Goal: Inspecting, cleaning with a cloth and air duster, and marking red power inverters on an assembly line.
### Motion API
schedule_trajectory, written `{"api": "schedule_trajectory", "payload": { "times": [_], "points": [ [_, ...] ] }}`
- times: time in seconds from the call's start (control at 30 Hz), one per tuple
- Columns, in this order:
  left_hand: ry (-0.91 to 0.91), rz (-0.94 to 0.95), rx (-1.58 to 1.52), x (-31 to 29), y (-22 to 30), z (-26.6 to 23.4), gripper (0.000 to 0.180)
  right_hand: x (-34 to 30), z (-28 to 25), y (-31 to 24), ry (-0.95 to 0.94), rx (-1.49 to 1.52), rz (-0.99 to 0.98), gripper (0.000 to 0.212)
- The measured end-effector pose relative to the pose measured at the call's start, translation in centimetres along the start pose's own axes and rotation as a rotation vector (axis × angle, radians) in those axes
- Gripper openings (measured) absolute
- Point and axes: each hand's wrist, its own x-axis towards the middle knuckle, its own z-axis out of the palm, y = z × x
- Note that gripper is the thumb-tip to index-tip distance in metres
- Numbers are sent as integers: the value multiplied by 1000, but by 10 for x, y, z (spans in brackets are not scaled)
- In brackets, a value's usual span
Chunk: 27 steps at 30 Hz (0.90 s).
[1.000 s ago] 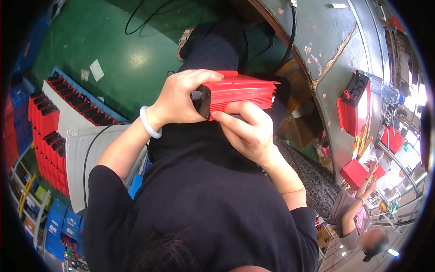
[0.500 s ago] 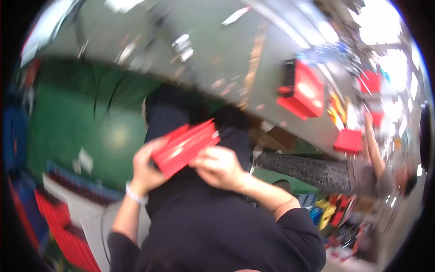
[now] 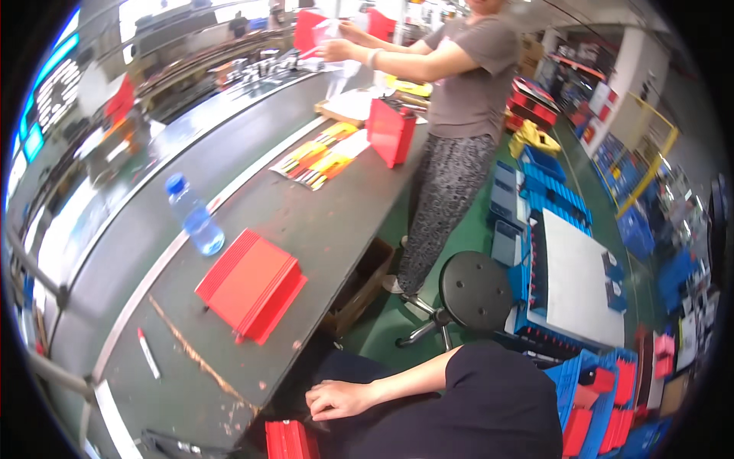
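Note:
My right hand (image 3: 334, 399) is over my lap, near the table's edge, with its fingers curled closed. Whatever may be inside those fingers is hidden. Just below it, at the lower edge, part of a red ribbed metal housing (image 3: 290, 441) shows, apart from the hand. My left hand is out of view. Another red finned housing (image 3: 248, 279) lies on the dark worktable (image 3: 275, 222) ahead of me, its channel-like side facing right.
A blue-capped water bottle (image 3: 196, 218) and a marker (image 3: 149, 353) are on the table. Farther off are orange-yellow packets (image 3: 325, 157) and a red case (image 3: 391, 131). A co-worker (image 3: 466, 84) stands handling a clear bag. A round stool (image 3: 475, 289) and blue crates (image 3: 554, 183) are to the right.
My view has swung to the right and up. The housing I held with both hands is now mostly below the view, my left hand has left it, and my right hand is off the housing.

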Motion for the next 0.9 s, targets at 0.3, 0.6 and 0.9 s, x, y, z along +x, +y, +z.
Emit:
{"api": "schedule_trajectory", "payload": {
  "times": [0.3, 0.6, 0.9],
  "points": [
    [-97, -84, -112, 54, 12, 26, 66, -13, -17, 44, 361, 918, 882, 33],
    [-111, -234, -248, 65, 3, 33, 66, -28, -16, 59, 397, 1726, 736, 22],
    [-122, -386, -358, 68, -1, 26, 67, -44, 6, 66, 145, 1808, 963, 27]
  ]
}}
